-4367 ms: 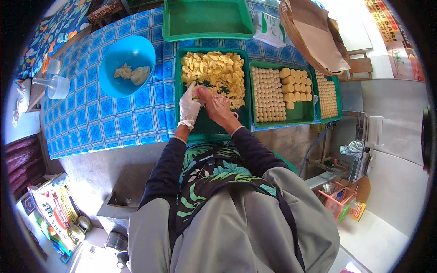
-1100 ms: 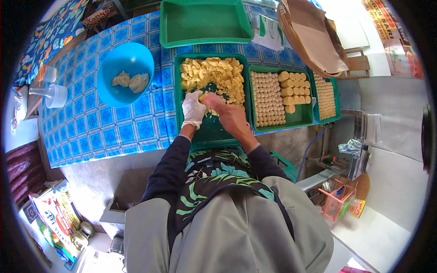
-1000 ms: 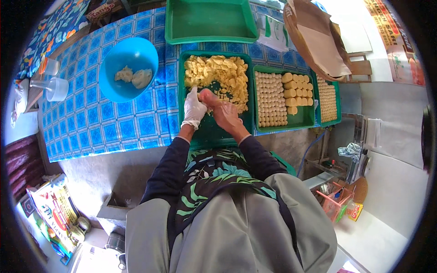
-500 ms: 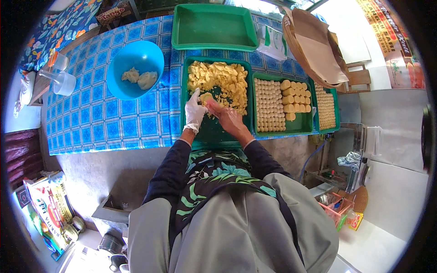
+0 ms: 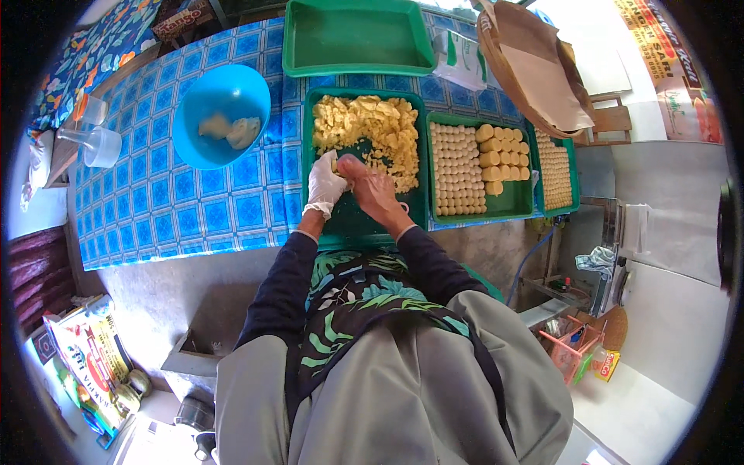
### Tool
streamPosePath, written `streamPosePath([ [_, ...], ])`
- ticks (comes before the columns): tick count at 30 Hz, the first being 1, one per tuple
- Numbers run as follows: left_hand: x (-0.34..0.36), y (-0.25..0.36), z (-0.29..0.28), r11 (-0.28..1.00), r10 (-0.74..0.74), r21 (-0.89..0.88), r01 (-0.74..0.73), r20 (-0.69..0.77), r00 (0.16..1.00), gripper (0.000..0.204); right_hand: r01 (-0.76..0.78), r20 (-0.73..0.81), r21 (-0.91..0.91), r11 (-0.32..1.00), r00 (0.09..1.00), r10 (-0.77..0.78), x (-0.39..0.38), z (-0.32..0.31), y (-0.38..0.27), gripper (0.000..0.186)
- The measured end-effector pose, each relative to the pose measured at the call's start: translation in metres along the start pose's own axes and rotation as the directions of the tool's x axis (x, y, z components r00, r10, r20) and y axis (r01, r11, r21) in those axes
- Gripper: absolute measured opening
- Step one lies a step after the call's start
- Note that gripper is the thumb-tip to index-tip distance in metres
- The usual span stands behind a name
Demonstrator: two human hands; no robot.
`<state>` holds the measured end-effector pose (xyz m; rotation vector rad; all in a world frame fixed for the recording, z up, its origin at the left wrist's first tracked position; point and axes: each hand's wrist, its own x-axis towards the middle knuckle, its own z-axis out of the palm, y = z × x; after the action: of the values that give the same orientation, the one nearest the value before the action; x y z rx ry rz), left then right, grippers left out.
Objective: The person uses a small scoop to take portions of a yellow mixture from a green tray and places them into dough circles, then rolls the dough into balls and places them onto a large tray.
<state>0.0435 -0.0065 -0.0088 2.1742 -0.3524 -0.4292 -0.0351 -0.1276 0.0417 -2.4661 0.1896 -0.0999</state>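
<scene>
Gloved left hand (image 5: 325, 187) was wrapped around a yellow lump (image 5: 335, 166), right hand (image 5: 373, 191) up against it (couldn't tell its grip), over the green tray (image 5: 350, 220). Lump looked light, soft, probably crumbly, so I'd have cupped its sides gently.

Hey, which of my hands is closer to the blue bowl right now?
Left. Your gloved left hand is to the right of the blue bowl and nearer you; your right hand is beyond it, farther right.
</scene>
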Motion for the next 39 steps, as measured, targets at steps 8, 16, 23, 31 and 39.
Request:
streamPosePath([
  [8, -0.011, 0.012, -0.006, 0.949, -0.118, -0.288, 0.131, 0.060, 0.991, 0.066, 0.012, 0.205, -0.277, 0.961, 0.978, 0.047, -0.007, 0.010, 0.003, 0.025],
  [16, -0.002, 0.003, 0.001, 0.987, 0.019, -0.158, -0.006, 0.084, 0.996, 0.067, -0.155, 0.112, -0.037, 0.987, 0.981, 0.158, -0.040, -0.012, 0.021, 0.044],
  [23, 0.005, 0.004, -0.006, 0.891, 0.320, 0.311, -0.331, 0.085, 0.943, 0.042, -0.033, -0.164, -0.539, 0.841, 0.984, -0.067, -0.026, -0.009, 0.004, 0.028],
  [31, -0.007, 0.010, 0.004, 0.925, 0.303, 0.256, -0.280, -0.057, 0.951, 0.032, -0.414, -0.072, 0.209, 0.886, 0.897, 0.436, 0.030, 0.034, 0.020, 0.027],
  [39, -0.024, 0.004, 0.005, 0.906, 0.392, 0.240, -0.348, -0.170, 0.904, 0.036, -0.294, -0.098, 0.097, 0.951, 0.948, 0.303, 0.022, 0.034, 0.016, 0.032],
])
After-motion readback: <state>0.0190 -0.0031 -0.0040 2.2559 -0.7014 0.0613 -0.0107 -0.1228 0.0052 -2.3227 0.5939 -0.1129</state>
